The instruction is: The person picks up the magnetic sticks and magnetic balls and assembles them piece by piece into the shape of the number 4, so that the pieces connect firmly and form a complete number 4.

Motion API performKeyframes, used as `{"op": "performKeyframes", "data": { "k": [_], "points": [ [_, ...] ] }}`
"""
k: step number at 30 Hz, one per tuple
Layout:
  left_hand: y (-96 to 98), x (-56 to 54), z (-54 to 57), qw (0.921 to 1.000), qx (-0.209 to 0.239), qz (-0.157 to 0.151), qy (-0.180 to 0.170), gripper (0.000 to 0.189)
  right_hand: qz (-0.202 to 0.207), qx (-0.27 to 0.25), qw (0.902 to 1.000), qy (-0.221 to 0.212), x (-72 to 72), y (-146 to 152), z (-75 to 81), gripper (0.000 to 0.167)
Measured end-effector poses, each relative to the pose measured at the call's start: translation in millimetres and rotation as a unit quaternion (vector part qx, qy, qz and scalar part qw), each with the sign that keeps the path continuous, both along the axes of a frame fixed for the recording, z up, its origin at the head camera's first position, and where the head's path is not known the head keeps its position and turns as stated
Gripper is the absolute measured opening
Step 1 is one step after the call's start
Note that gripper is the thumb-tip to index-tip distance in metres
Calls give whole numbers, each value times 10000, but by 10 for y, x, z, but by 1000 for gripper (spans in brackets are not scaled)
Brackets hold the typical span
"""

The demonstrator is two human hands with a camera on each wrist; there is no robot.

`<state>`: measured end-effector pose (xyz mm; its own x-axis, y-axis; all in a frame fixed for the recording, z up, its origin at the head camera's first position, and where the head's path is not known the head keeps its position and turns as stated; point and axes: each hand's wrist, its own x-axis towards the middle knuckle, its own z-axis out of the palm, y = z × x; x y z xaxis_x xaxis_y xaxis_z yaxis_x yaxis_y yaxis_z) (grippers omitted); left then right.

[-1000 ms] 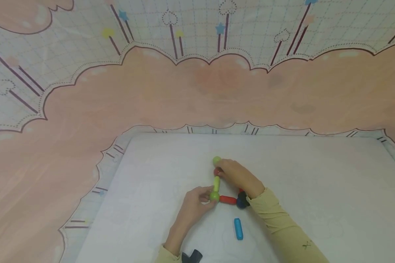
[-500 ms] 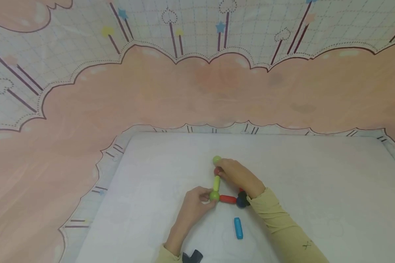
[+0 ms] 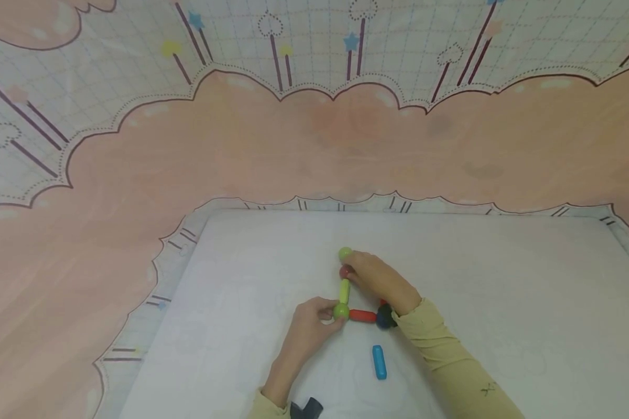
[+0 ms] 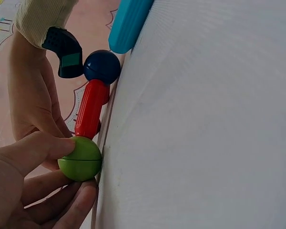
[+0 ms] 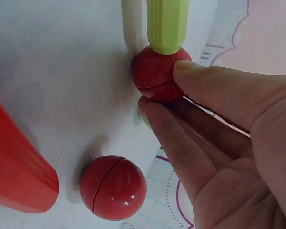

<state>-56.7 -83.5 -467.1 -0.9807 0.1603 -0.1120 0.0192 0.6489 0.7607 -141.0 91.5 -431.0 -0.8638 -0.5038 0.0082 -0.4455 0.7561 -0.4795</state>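
Note:
My left hand (image 3: pixel 309 329) pinches a green ball (image 4: pixel 81 159) between thumb and fingers. A red rod (image 4: pixel 90 109) joins that ball to a dark blue ball (image 4: pixel 102 67). From the same green ball a light green rod (image 3: pixel 344 291) runs away from me to a red ball (image 5: pixel 159 74). My right hand (image 3: pixel 380 279) holds this red ball with its thumb and fingers. Beyond it lies another green ball (image 3: pixel 345 254), partly covered by the fingers. In the right wrist view a second red ball (image 5: pixel 113 187) rests on the table, near the end of a red rod (image 5: pixel 19 162).
A loose blue rod (image 3: pixel 379 362) lies on the white tabletop (image 3: pixel 493 279), nearer to me than the joined pieces. Around the table's far and left sides is a patterned pink cloth (image 3: pixel 293 145). A dark wrist device (image 3: pixel 306 408) shows by the left sleeve.

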Motion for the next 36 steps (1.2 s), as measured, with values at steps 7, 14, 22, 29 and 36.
{"op": "performKeyframes", "data": {
  "k": [7,14,22,29,36],
  "points": [
    [-3,9,-3,10000,14,5,-9,38,28,-4,10000,17,-6,-7,-14,13],
    [3,16,2,10000,-65,56,30,37,54,71,9999,-50,-18,7,0,13],
    [17,34,31,9998,-130,119,-46,37,185,319,9991,212,-7,91,66,21],
    [19,47,43,9997,-183,134,-131,38,-261,8,9996,-55,55,238,122,32],
    [4,52,34,9997,-198,95,-60,38,-353,-32,9994,-12,56,346,127,30]
  ]
}}
